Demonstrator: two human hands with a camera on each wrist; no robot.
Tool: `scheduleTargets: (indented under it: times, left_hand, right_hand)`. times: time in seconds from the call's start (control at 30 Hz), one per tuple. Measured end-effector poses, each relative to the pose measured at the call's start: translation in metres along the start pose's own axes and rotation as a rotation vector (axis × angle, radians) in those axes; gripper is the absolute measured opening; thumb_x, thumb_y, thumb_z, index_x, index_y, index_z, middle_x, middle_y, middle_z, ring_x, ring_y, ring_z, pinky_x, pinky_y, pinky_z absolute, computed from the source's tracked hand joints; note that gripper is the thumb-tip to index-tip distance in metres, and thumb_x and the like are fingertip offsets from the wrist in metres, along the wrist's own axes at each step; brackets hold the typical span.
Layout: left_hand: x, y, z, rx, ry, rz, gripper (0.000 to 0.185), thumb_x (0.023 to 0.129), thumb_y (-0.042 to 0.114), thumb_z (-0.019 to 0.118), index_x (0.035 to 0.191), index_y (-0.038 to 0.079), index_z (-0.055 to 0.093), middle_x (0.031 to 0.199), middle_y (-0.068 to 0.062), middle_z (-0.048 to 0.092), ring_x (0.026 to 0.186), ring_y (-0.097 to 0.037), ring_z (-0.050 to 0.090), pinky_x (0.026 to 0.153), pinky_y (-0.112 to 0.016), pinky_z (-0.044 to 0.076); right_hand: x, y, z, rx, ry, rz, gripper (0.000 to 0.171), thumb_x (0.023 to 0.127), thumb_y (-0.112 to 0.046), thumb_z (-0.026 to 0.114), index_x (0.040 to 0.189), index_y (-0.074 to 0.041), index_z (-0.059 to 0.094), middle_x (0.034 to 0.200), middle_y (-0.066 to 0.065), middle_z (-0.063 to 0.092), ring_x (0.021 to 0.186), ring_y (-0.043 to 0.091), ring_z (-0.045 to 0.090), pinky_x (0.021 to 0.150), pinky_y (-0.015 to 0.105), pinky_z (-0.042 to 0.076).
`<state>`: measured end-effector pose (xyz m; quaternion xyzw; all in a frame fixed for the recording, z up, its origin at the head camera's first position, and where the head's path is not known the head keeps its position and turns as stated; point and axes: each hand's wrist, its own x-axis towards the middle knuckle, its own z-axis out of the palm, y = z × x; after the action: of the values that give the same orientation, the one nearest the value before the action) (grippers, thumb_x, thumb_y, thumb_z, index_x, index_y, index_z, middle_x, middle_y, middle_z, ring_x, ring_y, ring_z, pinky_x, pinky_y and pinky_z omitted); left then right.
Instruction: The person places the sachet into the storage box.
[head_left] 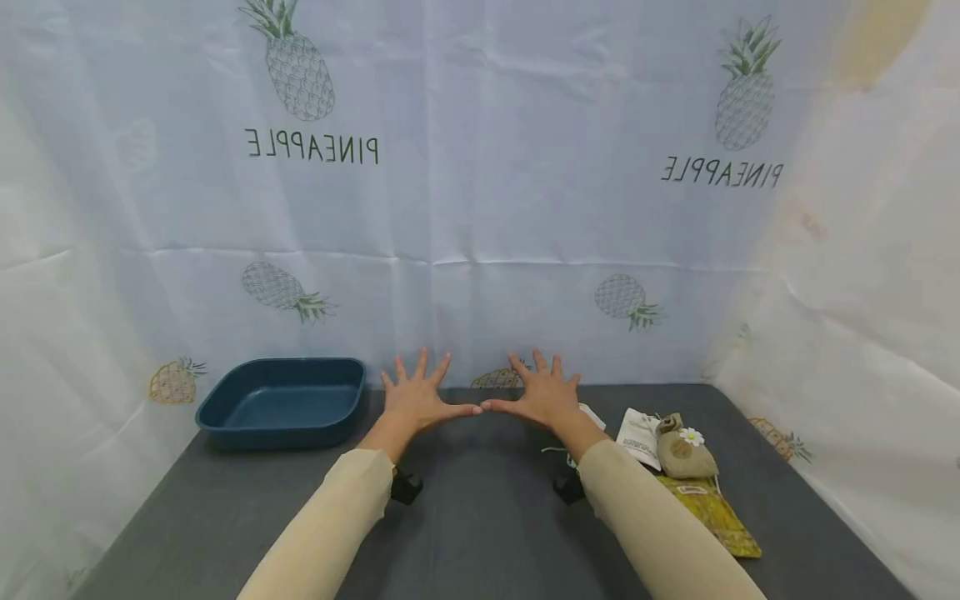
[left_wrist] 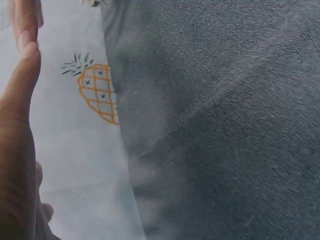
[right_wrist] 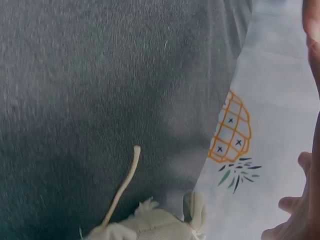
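Mirrored "PINEAPPLE" on backdrop cloth (head_left: 480, 208)

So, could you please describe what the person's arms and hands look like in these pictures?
Both arms wear long, plain beige sleeves reaching the wrists. The left hand and right hand are bare, with no gloves. A small black device sits under each wrist.

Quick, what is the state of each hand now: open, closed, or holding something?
Left hand: open, fingers spread, holding nothing.
Right hand: open, fingers spread, holding nothing.
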<state>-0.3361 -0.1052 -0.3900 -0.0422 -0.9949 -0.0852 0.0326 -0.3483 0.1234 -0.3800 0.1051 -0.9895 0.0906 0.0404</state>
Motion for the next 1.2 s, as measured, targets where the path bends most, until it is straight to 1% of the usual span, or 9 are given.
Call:
scheduleTargets:
  times: [0.17,0.37,0.53,0.63,0.73,0.87,1.03,1.13,1.2]
  left_hand:
    - [-0.010,-0.013,-0.006,0.067,0.018,0.011,0.118,0.070,0.092,0.058,0.163,0.035,0.015,0.172,-0.013,0.005,0.153,-0.057,0.004,0.119,-0.074,0.010]
    - [-0.027,-0.038,-0.015,0.046,0.040,-0.007,0.115,0.072,0.090,0.057,0.163,0.033,0.015,0.172,-0.012,0.006,0.154,-0.054,0.003,0.119,-0.074,0.007]
    - [-0.044,-0.066,-0.021,-0.015,0.091,-0.012,0.116,0.076,0.087,0.057,0.164,0.025,0.017,0.171,-0.018,0.010,0.154,-0.054,0.005,0.118,-0.075,0.008]
    - [-0.056,-0.088,-0.023,-0.061,0.133,-0.037,0.113,0.081,0.085,0.053,0.164,0.019,0.016,0.170,-0.022,0.011,0.154,-0.054,0.006,0.117,-0.076,0.008]
    - [-0.068,-0.115,-0.028,-0.114,0.181,-0.085,0.105,0.089,0.080,0.048,0.164,0.014,0.015,0.169,-0.025,0.010,0.153,-0.055,0.006,0.117,-0.076,0.007]
    - [-0.086,-0.153,-0.035,-0.222,0.231,-0.187,0.095,0.099,0.070,0.037,0.163,0.006,0.009,0.167,-0.032,0.005,0.152,-0.057,0.002,0.116,-0.077,0.005]
    - [-0.102,-0.196,-0.031,-0.317,0.291,-0.337,0.092,0.104,0.066,0.025,0.162,0.000,-0.002,0.163,-0.038,-0.004,0.149,-0.061,-0.003,0.114,-0.078,0.004]
    - [-0.108,-0.218,-0.028,-0.379,0.298,-0.416,0.090,0.106,0.060,0.026,0.160,-0.003,-0.008,0.162,-0.041,-0.007,0.149,-0.062,-0.002,0.115,-0.076,0.006]
    - [-0.111,-0.232,-0.026,-0.470,0.274,-0.438,0.087,0.108,0.052,0.028,0.158,-0.005,-0.014,0.161,-0.040,-0.011,0.149,-0.060,-0.003,0.118,-0.073,0.007]
  right_hand:
    - [0.000,-0.006,0.005,0.005,0.016,-0.037,0.110,0.072,-0.092,0.054,0.162,-0.035,0.024,0.170,0.016,0.019,0.154,0.053,0.014,0.110,0.082,0.020]
    - [-0.002,-0.011,0.012,0.045,0.042,-0.111,0.109,0.072,-0.089,0.058,0.160,-0.032,0.030,0.167,0.017,0.025,0.152,0.054,0.018,0.108,0.082,0.023]
    - [-0.010,-0.024,0.019,0.242,0.055,-0.179,0.106,0.076,-0.070,0.074,0.160,-0.022,0.033,0.166,0.020,0.027,0.151,0.050,0.027,0.109,0.076,0.031]
    - [-0.014,-0.038,0.024,0.384,0.063,-0.203,0.103,0.078,-0.063,0.077,0.159,-0.016,0.035,0.165,0.022,0.029,0.148,0.047,0.035,0.108,0.069,0.039]
    - [-0.016,-0.057,0.029,0.492,0.049,-0.209,0.098,0.082,-0.063,0.074,0.159,-0.018,0.035,0.165,0.020,0.030,0.149,0.045,0.035,0.109,0.068,0.039]
    - [-0.015,-0.086,0.037,0.623,0.014,-0.237,0.090,0.088,-0.060,0.069,0.160,-0.021,0.033,0.166,0.015,0.031,0.152,0.039,0.033,0.114,0.066,0.034]
    - [-0.012,-0.118,0.052,0.778,-0.047,-0.258,0.089,0.090,-0.056,0.069,0.162,-0.024,0.027,0.167,0.007,0.032,0.153,0.035,0.032,0.116,0.062,0.034]
    - [-0.011,-0.136,0.062,0.842,-0.089,-0.245,0.093,0.089,-0.057,0.070,0.163,-0.026,0.023,0.167,0.007,0.031,0.152,0.035,0.033,0.115,0.062,0.035]
    - [-0.010,-0.150,0.070,0.889,-0.112,-0.223,0.095,0.088,-0.058,0.071,0.163,-0.027,0.022,0.167,0.007,0.031,0.151,0.035,0.036,0.114,0.060,0.037]
